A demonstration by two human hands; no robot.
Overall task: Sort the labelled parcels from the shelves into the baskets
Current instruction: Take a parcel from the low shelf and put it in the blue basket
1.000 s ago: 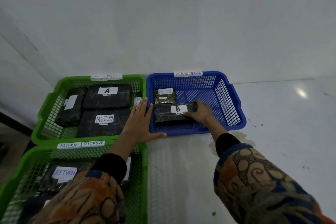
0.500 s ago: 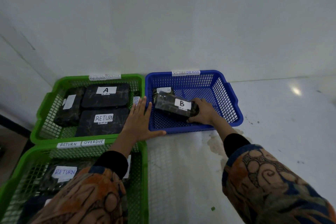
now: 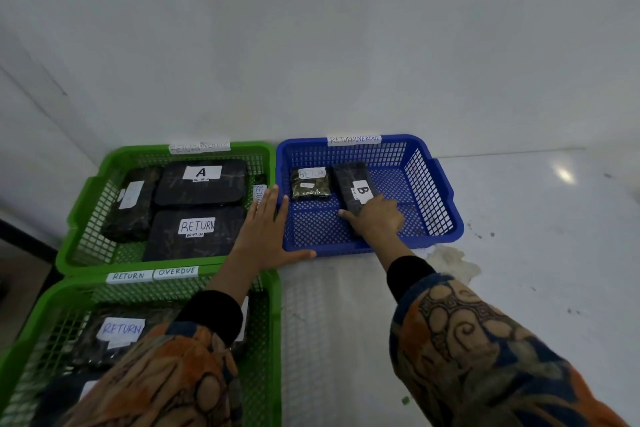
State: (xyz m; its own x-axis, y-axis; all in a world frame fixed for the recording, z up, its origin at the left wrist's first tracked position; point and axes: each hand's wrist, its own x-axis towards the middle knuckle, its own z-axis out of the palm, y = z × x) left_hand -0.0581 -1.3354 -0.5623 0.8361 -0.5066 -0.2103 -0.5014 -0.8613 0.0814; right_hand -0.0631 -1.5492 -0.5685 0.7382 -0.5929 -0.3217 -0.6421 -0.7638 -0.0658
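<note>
Sleeves (image 3: 485, 350) in an orange-and-blue print reach past the near green plastic mesh basket (image 3: 275, 357). Left hand (image 3: 266, 236) lies flat, fingers straight, on the near left corner of the blue plastic mesh basket (image 3: 332, 250). Right hand (image 3: 375, 218) grips the near end of the black wrapped parcel labelled B (image 3: 353, 184), which sits inside that basket beside a small RETURN parcel (image 3: 310, 184). Risk: the basket's far tag (image 3: 354, 139) reads RETURN OVERDUE, so the B parcel may be missorted here.

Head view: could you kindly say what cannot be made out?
Black wrapped parcel labelled B: near end and label edge, head view, covered by right hand.
White RETURN label: date line, head view, too small.
Near green mesh basket: head view, contents under patterned left sleeve, cut by bottom edge.
</note>
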